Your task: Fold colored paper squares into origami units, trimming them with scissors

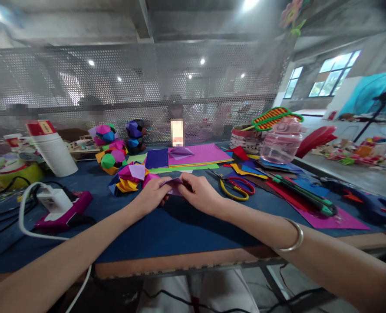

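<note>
Purple paper (176,188) pinched in left hand (154,192) and right hand (199,191) — scissors (223,178), paper shapes (132,173) near

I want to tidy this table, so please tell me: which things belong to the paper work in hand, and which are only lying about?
Likely in the job:
lilac paper, pinched by the left hand and right hand
stacked coloured sheets
folded paper pieces
scissors, perhaps

Likely just lying about:
stacked white cups
pink bottle
white plug
</note>
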A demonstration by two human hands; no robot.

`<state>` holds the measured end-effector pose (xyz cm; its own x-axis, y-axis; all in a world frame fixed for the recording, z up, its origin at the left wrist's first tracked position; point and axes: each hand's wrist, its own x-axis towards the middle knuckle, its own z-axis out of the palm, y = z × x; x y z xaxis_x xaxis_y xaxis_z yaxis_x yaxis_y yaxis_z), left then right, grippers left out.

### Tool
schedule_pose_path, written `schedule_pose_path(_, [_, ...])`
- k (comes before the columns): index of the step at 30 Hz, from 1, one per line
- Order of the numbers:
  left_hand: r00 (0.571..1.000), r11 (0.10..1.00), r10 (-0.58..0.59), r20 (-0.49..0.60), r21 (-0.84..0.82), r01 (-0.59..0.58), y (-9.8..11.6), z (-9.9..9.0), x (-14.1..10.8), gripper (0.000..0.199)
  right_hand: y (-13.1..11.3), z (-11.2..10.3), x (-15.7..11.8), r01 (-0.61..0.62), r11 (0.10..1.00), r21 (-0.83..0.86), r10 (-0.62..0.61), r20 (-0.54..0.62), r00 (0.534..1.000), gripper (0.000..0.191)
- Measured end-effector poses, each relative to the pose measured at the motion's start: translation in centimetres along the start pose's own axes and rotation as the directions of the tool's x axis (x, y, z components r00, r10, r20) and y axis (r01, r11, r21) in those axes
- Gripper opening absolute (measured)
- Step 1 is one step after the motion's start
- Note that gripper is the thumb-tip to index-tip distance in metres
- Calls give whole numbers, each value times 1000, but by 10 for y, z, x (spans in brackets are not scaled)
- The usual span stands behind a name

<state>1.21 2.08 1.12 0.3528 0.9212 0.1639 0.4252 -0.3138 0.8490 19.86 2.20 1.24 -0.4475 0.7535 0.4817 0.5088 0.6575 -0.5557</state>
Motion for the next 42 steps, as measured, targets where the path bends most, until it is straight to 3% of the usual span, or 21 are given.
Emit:
schedule_pose_path(10, [986, 985, 134, -96, 119, -122, 8, 9, -6, 30, -6, 3, -8, 35, 995, -91, -35, -1, 999, 17])
schedule_pose_path(15, [985, 978, 154, -82, 151, -140, 5, 7, -2, 28, -6, 4, -8, 19, 992, -126, -16, 24, 1000, 15])
schedule_pose_path(21, [970, 977, 171, -171, 154, -145, 0, 3, 1, 26, -5, 2, -3, -6, 994, -107, 13, 60, 998, 22])
schedule_pose_path(25, [972, 989, 127, -197, 96, -109, -2, 1, 4, 26, -3, 3, -1, 18, 995, -98, -15, 35, 999, 32])
schedule_pose_path(29, [988, 999, 37, -149, 41, -31, -11, 0, 7, 26, 0, 4, -2, 49, 985, -163, -58, -52, 997, 31])
schedule_pose_path(34, [990, 995, -98, -105, -13, 97, -20, -2, 9, 28, 2, 4, -2, 75, 969, -234, -97, -82, 992, 30])
schedule_pose_path(42, [972, 978, -204, -115, -63, 197, -16, -2, 8, 30, 6, 3, 2, 3, 981, -196, -15, -61, 998, 35])
